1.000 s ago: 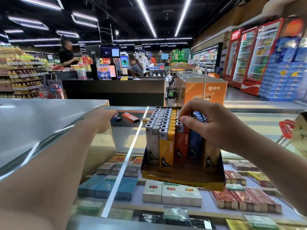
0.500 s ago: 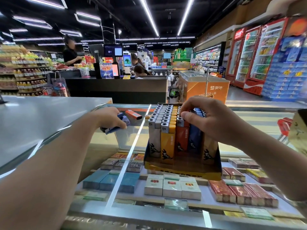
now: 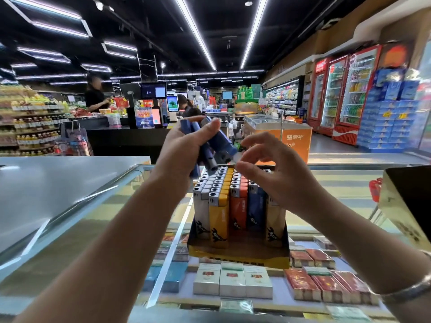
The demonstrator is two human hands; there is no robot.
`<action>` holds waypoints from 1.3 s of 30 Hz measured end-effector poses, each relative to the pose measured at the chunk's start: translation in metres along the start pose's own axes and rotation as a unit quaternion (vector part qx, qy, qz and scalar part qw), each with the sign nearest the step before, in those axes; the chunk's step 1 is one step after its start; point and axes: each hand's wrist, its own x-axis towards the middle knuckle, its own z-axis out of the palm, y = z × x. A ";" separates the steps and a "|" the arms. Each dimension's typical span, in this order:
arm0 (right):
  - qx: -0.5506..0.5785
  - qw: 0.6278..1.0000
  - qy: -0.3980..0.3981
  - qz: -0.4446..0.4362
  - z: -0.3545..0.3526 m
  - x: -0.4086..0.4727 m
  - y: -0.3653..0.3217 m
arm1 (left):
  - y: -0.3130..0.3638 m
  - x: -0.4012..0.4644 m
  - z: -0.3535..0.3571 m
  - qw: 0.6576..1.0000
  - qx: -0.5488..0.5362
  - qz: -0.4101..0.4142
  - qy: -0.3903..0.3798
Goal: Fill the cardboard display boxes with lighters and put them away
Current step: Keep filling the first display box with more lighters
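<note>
The cardboard display box [image 3: 240, 256] stands on the glass table [image 3: 98, 220], a little right of the middle, its low front wall facing near. Inside it lighters [image 3: 233, 201] stand upright in tight rows running far: white at the left, then yellow, orange, blue, and a pale one at the right end.

Just above the far left corner of the box the left hand [image 3: 184, 145] grips a small bunch of blue lighters [image 3: 213, 145], fingers and thumb wrapped round them, their metal heads tilted down toward the rows. The right hand [image 3: 272, 169] hovers over the right half of the box with its fingers loosely curled and spread, the fingertips close to the heads of the blue lighters in the other hand; whether they touch is hard to tell through the blur. It holds nothing I can make out.

Under the glass lie cigarette packs [image 3: 233, 279]: white ones near, red ones to the right, blue ones to the left. A bracelet [image 3: 410, 291] circles the right wrist. Far off stand a checkout counter [image 3: 126, 139], an orange freezer chest [image 3: 279, 134] and red drink fridges [image 3: 345, 94] along the right wall.
</note>
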 end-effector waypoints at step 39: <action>-0.113 0.994 -0.001 0.005 -0.013 -0.020 -0.017 | -0.015 -0.006 -0.002 1.000 0.006 0.015 0.027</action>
